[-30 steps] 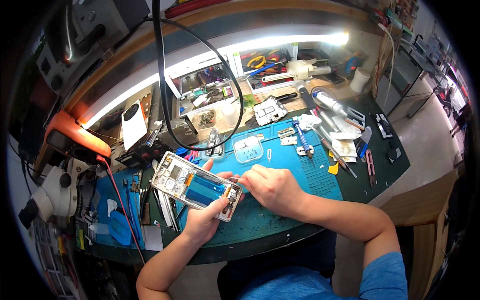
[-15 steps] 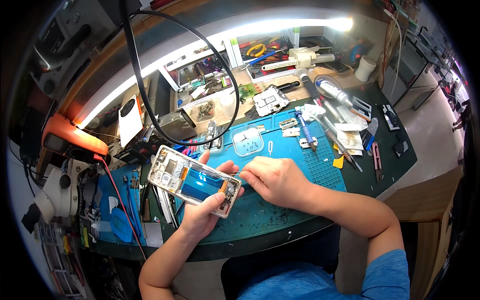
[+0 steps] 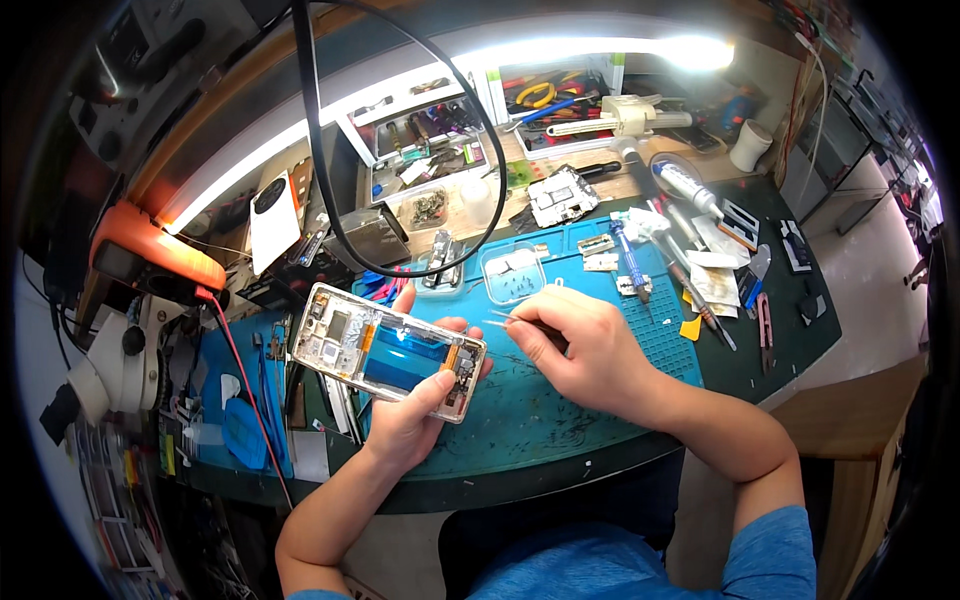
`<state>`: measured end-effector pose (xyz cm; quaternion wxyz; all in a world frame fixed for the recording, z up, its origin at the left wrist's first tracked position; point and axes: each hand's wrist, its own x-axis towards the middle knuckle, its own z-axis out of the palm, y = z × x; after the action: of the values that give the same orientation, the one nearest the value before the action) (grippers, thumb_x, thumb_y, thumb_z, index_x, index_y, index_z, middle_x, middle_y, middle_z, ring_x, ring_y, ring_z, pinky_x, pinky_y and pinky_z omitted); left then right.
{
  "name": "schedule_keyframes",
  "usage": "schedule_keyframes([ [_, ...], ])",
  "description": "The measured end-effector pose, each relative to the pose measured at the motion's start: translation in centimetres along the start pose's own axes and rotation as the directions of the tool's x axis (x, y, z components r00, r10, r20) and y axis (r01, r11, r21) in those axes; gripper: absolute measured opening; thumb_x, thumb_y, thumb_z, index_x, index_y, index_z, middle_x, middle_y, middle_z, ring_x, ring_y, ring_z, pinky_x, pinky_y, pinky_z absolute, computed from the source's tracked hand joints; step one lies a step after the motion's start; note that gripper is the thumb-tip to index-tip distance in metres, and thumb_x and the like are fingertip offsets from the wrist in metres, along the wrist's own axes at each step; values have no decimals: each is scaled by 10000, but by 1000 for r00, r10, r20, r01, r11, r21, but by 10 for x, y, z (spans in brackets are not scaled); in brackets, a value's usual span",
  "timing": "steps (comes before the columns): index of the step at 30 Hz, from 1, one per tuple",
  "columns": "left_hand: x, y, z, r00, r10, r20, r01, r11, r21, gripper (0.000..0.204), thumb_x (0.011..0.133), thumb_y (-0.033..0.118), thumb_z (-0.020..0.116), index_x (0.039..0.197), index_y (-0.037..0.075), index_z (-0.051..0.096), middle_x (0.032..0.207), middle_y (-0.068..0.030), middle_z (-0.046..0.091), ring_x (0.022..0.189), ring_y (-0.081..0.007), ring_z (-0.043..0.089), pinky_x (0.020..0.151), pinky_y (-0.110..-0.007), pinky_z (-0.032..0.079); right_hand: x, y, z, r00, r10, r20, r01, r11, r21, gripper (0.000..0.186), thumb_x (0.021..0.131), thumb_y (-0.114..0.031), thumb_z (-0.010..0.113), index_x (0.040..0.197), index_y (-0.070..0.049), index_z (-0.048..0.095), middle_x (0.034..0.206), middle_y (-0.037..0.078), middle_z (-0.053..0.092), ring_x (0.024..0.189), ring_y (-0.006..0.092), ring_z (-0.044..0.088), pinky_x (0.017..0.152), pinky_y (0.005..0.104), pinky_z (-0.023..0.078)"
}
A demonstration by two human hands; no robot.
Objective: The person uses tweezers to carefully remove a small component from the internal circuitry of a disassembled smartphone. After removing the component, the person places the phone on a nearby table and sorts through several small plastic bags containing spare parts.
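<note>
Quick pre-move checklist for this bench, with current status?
1. Opened smartphone supported: ok, the left hand grips it by its edges, thumb on the end nearer the right hand.
2. Tweezers in the right hand: ok, tips point toward the phone.
3. Tips carrying a part: cannot tell, too small here.
4. Small parts contained: ok for those visible in the clear plastic box; cannot tell if any are missing.
5. Blue precision screwdriver set down: ok, lying beyond the right hand.
6. Blue work mat clean: not ok, dark marks show on it.
</note>
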<state>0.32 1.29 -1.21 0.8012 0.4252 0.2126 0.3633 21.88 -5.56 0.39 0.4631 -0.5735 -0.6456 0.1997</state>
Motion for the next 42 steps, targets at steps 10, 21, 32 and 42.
schedule_keyframes([
  [10, -1, 4, 7, 1000, 15, -13, -14, 999, 41, 986, 901, 85, 675, 1600, 226, -6, 1418, -208, 473, 1349, -352, 482, 1032, -515, 511, -6, 0, 8, 935, -354, -17, 337, 903, -266, 160, 808, -162, 745, 926, -105, 652, 780, 28, 596, 691, 220, 615, 580, 344, 494],
  [21, -2, -1, 2, 997, 70, 13, -71, 994, 88, 956, 910, 79, 632, 1604, 183, -18, 1381, -210, 507, 1318, -351, 507, 1060, -509, 479, -11, -11, 15, 941, -339, -16, 325, 913, -248, 199, 817, -155, 788, 958, -84, 668, 779, 49, 633, 646, 224, 625, 546, 338, 491],
  [32, 0, -3, 4, 994, 112, 9, -113, 987, 115, 963, 887, 44, 623, 1603, 150, -12, 1343, -205, 539, 1289, -344, 529, 1048, -492, 486, -11, -4, 14, 931, -365, 18, 358, 899, -252, 202, 794, -140, 752, 939, -94, 620, 766, 29, 587, 646, 204, 621, 545, 340, 501],
  [42, -4, 0, 16, 992, 105, -73, -98, 991, 94, 964, 882, 70, 635, 1605, 256, 26, 1375, -177, 482, 1312, -336, 504, 1051, -493, 475, -19, -10, 27, 910, -406, 87, 415, 886, -208, 451, 810, -117, 721, 1255, -109, 648, 742, 7, 585, 603, 188, 639, 515, 316, 524],
])
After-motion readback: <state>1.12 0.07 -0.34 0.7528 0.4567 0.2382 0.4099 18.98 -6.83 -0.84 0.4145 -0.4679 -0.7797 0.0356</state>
